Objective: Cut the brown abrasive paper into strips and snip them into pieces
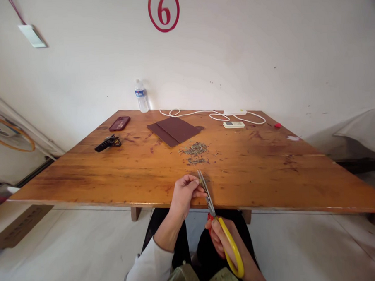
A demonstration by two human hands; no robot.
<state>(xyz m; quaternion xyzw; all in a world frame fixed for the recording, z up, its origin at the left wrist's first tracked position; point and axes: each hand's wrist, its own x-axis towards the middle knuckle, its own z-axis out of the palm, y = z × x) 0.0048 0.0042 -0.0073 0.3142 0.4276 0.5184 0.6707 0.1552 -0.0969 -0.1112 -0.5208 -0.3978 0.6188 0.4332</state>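
Observation:
My right hand (222, 237) is wrapped round the handles of a pair of scissors (211, 206), one handle yellow and one red. The blades point away from me, over the table's near edge, and look nearly closed. My left hand (186, 192) is beside the blades with thumb and fingers pinched together. A tiny yellowish piece shows at the fingertips against the blades, too small to name. Beyond the scissor tips lies a loose heap of small dark and pale clippings (196, 149), with a smaller patch in front of it.
Behind the clippings lie dark red-brown sheets (176, 131). A water bottle (141, 97), a phone (119, 123) and a black item with a cord (107, 143) are at left. A white cable (198, 112) and a remote control (233, 125) lie at the back of the wooden table (263, 178).

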